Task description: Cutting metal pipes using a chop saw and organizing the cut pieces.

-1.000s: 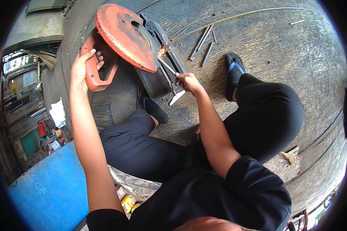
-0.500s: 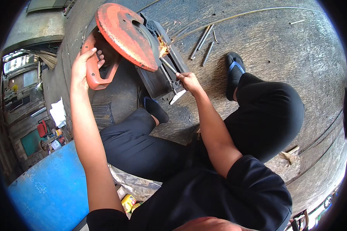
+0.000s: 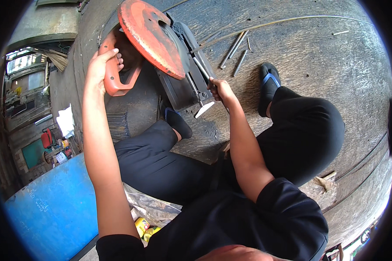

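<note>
Rod (image 3: 201, 65) of grey metal sits in the right hand (image 3: 222, 90) of a person in dark clothes, upper centre of the frame, the fingers closed firmly around it. The rod slants up and left over the dark base (image 3: 178, 93) of a cut-off saw, its upper end close to the dark disc (image 3: 183, 48); whether the two touch cannot be told. The left hand (image 3: 101, 66), upper left of the frame, is curled around the saw's orange handle (image 3: 113, 82), thumb along the top. A worn orange guard (image 3: 150, 41) covers most of the disc. Below the right hand, a pale crossbar (image 3: 204, 109) juts from the base's clamp screw (image 3: 193, 86).

Short metal pieces (image 3: 235, 48) lie loose on the floor (image 3: 309, 61), right of the saw, while a long thin rod (image 3: 283, 18) bends across the top. Feet in blue-strapped sandals flank the base, the right one (image 3: 269, 89) near the pieces. A blue panel (image 3: 56, 204) fills the lower left.
</note>
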### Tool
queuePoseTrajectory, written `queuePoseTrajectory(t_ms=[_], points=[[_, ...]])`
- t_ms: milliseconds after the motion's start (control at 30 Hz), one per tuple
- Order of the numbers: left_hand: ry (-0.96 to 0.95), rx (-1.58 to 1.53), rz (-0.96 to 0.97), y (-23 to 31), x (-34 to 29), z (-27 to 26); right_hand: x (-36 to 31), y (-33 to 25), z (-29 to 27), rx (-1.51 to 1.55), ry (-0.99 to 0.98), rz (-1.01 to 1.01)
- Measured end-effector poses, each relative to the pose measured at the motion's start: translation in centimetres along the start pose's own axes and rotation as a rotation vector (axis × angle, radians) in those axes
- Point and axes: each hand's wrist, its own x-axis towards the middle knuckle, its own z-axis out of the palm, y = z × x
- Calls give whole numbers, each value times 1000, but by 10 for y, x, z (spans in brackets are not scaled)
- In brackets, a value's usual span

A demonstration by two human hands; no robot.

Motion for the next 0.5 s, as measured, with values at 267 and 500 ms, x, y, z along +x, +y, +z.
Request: queuePoseTrajectory(t_ms=[267,500], points=[[6,53,-22,1,-1,1,2,0,-3,-53,-91,108],[5,-52,-9,-2,-2,0,-7,-4,8,-92,-49,66]])
